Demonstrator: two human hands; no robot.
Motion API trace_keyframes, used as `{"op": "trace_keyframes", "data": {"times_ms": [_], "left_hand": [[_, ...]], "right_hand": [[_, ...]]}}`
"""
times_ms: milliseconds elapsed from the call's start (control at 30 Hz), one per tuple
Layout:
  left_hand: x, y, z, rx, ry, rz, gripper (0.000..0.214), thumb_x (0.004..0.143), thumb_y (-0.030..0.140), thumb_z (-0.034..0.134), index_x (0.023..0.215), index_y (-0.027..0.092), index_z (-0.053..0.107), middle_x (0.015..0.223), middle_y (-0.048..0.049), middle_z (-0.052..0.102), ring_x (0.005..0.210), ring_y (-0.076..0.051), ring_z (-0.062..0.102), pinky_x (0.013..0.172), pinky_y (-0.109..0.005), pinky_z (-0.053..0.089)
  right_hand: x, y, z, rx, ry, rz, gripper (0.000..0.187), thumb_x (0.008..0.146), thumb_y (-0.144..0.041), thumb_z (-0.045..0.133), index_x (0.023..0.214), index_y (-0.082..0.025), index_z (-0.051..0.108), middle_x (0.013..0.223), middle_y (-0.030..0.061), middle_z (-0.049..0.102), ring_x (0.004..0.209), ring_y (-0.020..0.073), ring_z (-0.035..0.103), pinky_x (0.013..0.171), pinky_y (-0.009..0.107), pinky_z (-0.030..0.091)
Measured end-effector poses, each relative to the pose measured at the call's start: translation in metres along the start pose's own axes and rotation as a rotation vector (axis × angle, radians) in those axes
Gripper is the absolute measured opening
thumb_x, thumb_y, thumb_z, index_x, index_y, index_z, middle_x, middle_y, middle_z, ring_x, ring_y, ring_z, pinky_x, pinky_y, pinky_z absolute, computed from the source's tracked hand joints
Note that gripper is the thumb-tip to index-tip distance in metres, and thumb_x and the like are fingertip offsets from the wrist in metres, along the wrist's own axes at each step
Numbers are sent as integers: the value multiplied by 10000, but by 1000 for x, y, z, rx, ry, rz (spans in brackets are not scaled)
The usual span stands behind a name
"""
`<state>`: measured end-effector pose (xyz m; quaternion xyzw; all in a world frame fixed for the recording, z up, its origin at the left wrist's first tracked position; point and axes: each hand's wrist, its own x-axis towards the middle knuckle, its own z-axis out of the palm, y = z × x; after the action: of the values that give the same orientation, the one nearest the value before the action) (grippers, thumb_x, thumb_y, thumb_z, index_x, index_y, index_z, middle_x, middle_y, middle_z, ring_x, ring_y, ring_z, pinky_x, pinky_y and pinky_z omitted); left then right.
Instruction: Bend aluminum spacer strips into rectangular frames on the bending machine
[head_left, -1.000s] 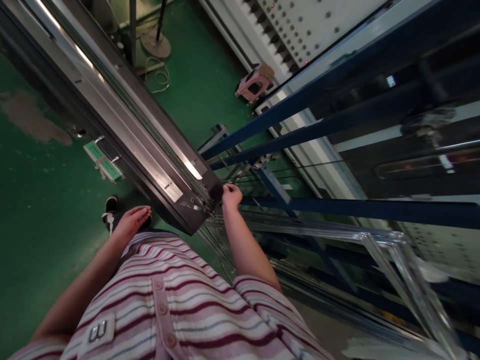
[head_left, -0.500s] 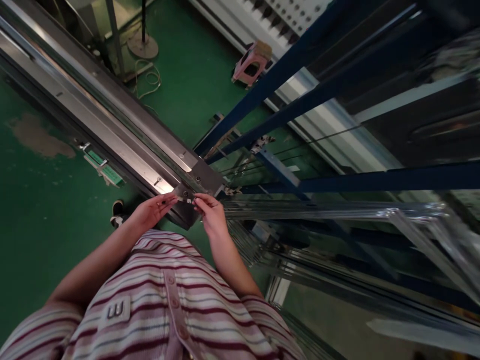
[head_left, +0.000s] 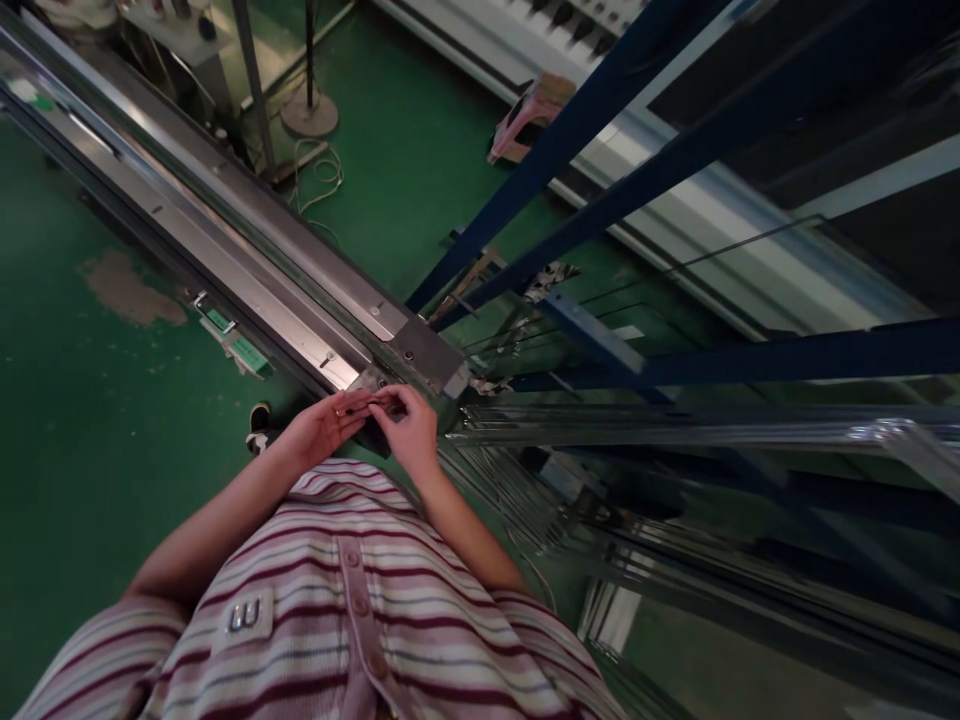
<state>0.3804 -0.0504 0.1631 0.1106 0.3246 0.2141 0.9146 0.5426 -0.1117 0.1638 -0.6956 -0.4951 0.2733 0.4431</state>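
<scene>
We spread our left hand point(head_left: 322, 428) palm-up, apparently to support a small dark piece point(head_left: 373, 404) our right hand point(head_left: 412, 424) holds in a pinched grip near the metal rail point(head_left: 289, 332).

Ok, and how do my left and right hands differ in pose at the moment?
Your left hand has its fingers stretched out, while your right hand has its fingers bent inward. The left hand reaches toward the picture's right; the right hand reaches up and leftward. Both are bare and come together by the near end of the metal beam.
</scene>
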Motion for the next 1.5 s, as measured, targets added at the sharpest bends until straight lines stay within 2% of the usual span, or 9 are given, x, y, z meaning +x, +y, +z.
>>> {"op": "trace_keyframes", "data": {"times_ms": [367,567,767,867,967,1200,1267,1367,1500], "left_hand": [[-34,-3,-6,-91,-62,-23,507,1024,418,373,1245,69,667,1299,-155,666,1168,-197,632,1018,-288,475],[-45,-12,-5,-93,-49,1,478,1027,416,390,1192,94,703,1140,-126,720,902,-133,666,885,-239,506],[-44,-36,-6,79,23,136,370,869,256,705,1223,150,700,1240,-91,687,1086,-139,622,983,-234,444],[-36,-46,-3,185,65,168,489,773,231,798,1250,199,691,1263,-68,685,1161,-164,603,1045,-272,411],[-29,-49,-1,420,87,200,478,736,339,839,1178,190,734,1228,-84,706,1163,-229,614,1043,-325,430],[-26,-55,-9,859,101,124,489,735,528,795,1012,125,790,915,-105,771,806,-224,680,769,-317,522],[-26,-58,-10,895,79,115,495,753,543,774,1020,127,784,903,-99,772,797,-224,689,768,-323,532],[-25,-56,-7,854,158,202,510,748,554,777,1018,121,772,896,-111,774,821,-238,712,824,-354,550],[-28,-44,-6,733,290,295,539,699,514,838,1056,119,751,987,-149,769,890,-249,726,862,-366,552]], "right_hand": [[-32,-12,3,-107,86,-440,62,915,-224,666,871,-235,709,885,30,679,854,184,612,817,345,493],[-39,-25,12,-134,-87,-316,43,865,-244,725,893,-224,700,944,42,669,942,224,576,854,378,473],[-49,-17,11,-335,-144,-367,88,918,-226,636,847,-216,688,970,59,682,967,235,535,883,397,417],[-49,-11,0,-364,-147,-389,77,929,-222,617,878,-208,672,988,58,686,982,230,527,900,393,397],[-47,-7,-14,-331,-127,-354,43,914,-223,646,874,-207,648,935,42,671,965,219,534,901,377,396],[-49,6,-30,-329,-341,-254,158,878,-301,712,959,-197,625,960,47,635,909,205,573,819,328,422],[-49,10,-34,-285,-386,-237,187,860,-326,742,938,-197,631,931,31,631,885,191,576,804,310,425],[-44,19,-52,-156,-429,-232,256,821,-362,790,949,-194,644,914,14,629,875,170,585,791,280,440],[-32,52,-87,-283,-262,-113,167,890,-326,719,959,-181,673,957,39,646,929,188,595,842,301,454]]}}
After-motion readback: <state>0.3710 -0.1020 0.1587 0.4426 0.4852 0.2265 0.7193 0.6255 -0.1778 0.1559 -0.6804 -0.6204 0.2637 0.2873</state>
